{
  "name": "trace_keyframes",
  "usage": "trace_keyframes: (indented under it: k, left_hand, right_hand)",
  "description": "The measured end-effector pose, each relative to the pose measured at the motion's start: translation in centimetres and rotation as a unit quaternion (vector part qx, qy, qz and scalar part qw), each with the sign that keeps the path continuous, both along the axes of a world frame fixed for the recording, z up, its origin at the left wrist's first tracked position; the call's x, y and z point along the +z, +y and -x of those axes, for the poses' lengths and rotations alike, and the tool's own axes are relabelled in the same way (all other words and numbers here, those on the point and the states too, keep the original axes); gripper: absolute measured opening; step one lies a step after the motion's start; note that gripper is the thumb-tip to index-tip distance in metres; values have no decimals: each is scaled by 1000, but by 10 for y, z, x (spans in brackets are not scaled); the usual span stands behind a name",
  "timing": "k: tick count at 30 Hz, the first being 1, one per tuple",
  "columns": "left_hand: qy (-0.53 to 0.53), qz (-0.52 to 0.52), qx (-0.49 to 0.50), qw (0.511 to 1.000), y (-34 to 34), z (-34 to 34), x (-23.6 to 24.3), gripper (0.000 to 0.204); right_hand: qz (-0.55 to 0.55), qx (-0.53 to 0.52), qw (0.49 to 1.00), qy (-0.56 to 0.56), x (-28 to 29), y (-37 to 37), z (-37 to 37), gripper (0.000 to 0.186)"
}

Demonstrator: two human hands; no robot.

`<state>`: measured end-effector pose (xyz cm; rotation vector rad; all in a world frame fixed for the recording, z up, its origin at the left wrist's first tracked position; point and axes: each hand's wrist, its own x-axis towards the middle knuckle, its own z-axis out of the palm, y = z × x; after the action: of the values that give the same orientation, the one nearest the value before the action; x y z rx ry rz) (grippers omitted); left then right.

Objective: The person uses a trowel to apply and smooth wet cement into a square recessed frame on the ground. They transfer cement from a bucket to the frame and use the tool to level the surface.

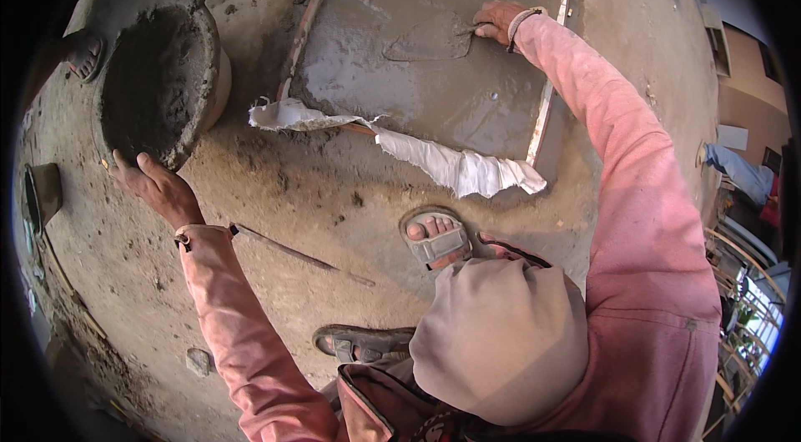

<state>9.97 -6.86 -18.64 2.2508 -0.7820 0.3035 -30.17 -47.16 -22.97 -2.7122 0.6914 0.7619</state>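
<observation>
My right hand (499, 22) is closed on a trowel (425, 46), whose blade lies on wet grey cement (359, 87) inside a framed slab. A white crumpled sheet (463, 167) lines the slab's near edge, and strips (544, 113) border its sides. At left, my left hand (158, 183) grips the rim of a wide bucket (215, 83) coated inside with grey mortar; the bucket is tilted toward me.
A co-worker's sandalled foot (83, 57) is beside the bucket. A second bucket (43, 192), a thin rod (300, 254) and a stone (198, 361) lie on the dusty ground. At far right are a person in blue trousers (734, 165) and stacked frames.
</observation>
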Motion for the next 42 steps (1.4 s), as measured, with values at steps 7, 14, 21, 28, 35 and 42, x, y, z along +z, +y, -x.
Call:
trace_keyframes:
  k: [7,14,21,28,35,42]
  left_hand:
    - [16,11,10,1000,0,4,5,52]
    - [35,6,12,999,-2,7,7,53]
    - [33,4,12,999,-3,10,6,53]
    - [30,6,12,999,0,7,10,53]
    - [44,-5,20,999,-1,7,6,54]
    - [31,5,17,999,-5,9,7,54]
  right_hand:
    - [-45,-51,996,-52,18,31,21,37]
    - [-39,-78,996,-19,8,96,28,36]
    - [45,-337,938,-60,-22,14,46,38]
    - [59,-199,973,-102,-8,53,27,39]
    - [45,-348,936,12,10,44,-10,44]
    - [30,-550,834,-39,-58,17,118,45]
